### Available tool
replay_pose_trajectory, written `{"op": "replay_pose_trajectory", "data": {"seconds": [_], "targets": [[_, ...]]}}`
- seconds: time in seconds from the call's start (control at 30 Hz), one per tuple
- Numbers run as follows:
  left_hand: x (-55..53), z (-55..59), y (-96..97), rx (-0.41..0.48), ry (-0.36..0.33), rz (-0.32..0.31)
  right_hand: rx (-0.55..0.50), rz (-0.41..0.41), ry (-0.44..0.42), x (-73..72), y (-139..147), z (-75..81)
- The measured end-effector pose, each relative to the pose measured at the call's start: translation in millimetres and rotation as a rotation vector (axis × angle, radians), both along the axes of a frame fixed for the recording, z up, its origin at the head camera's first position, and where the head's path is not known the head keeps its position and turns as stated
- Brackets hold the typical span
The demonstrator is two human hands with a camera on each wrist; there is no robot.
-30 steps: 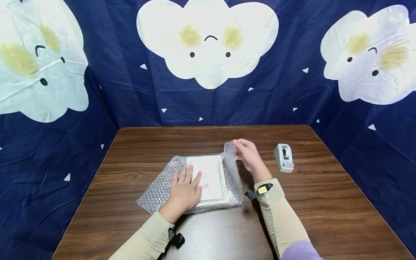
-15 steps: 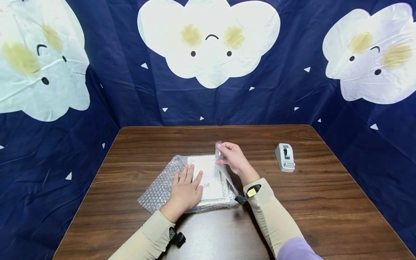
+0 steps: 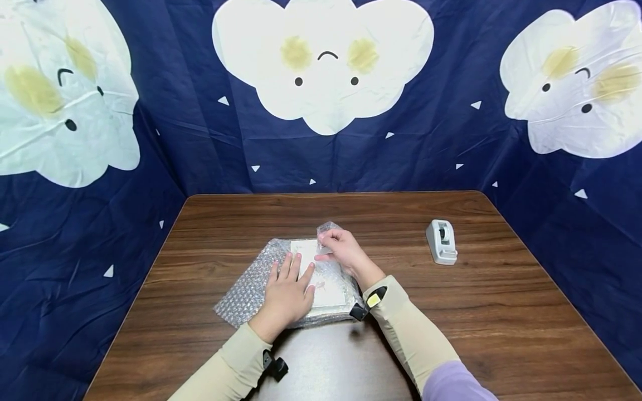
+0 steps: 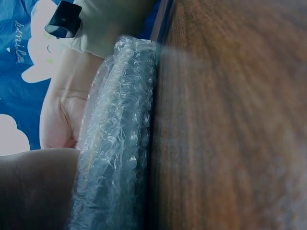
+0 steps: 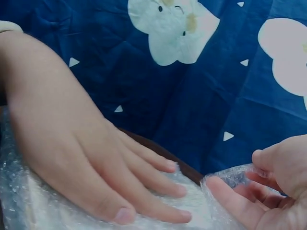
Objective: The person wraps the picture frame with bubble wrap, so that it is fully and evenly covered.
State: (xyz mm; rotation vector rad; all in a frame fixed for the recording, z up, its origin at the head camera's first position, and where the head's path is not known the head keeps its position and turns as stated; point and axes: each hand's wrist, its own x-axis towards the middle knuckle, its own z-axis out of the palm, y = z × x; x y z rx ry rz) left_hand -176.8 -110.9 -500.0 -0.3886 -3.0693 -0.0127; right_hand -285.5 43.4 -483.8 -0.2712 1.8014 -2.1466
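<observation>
A flat white rectangular item [image 3: 328,298], maybe a book or framed print, lies on a sheet of bubble wrap [image 3: 246,289] on the table. My left hand [image 3: 286,292] rests on it with fingers spread straight, pressing its left part. With thumb and fingers my right hand [image 3: 346,253] pinches the right flap's far corner [image 3: 327,227], which is folded across the item's right side. In the right wrist view the bubble wrap flap [image 5: 230,175] reaches up to the right fingertips. The left wrist view shows the wrapped near edge [image 4: 115,139] from the side, low on the table.
A white tape dispenser [image 3: 442,242] stands on the wooden table [image 3: 501,312], right of the hands. Dark blue cloth [image 3: 281,150] with white clouds hangs behind and along both sides.
My right hand has moved left and slightly toward me, drawing the bubble wrap flap from the right side over the white item. My left hand has stayed in place.
</observation>
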Motion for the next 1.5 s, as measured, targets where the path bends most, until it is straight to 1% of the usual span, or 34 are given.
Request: {"op": "replay_pose_trajectory", "data": {"seconds": [0.23,0.33,0.47,0.63,0.77,0.87,1.0,1.1,1.27,1.4,1.5], "targets": [[-1.5,-3.2,0.0,-0.004,-0.003,0.009,0.021,-0.007,0.003,-0.6,-6,-12.2],[-2.2,-5.7,-0.3,-0.004,-0.003,0.012,0.066,-0.008,0.004,0.0,-8,-17.9],[-2.4,-7.5,-0.3,0.012,0.007,0.017,0.157,-0.022,0.023,1.6,-11,-22.2],[-2.2,-5.4,0.6,0.031,0.022,0.025,0.219,-0.056,0.043,2.7,-12,-22.7],[-2.8,-4.0,-0.4,0.023,0.057,0.038,0.225,-0.057,0.051,3.1,-13,-21.4],[-2.5,-2.1,-2.2,0.019,0.108,0.043,0.209,-0.047,0.055,3.1,-13,-19.4],[-1.2,0.7,-4.0,0.017,0.148,0.032,0.174,-0.042,0.059,2.4,-14,-17.5],[-1.6,1.1,-6.0,0.003,0.149,0.019,0.153,-0.048,0.054,2.7,-14,-17.2],[-7.7,0.4,-10.7,-0.031,0.155,-0.011,0.160,-0.071,0.047,3.8,-15,-15.2],[-12.8,-3.0,-13.7,-0.066,0.122,-0.065,0.161,-0.067,0.043,4.2,-15,-15.1],[-14.5,-5.4,-14.4,-0.062,0.081,-0.095,0.166,-0.050,0.053,4.5,-14,-15.3]]}}
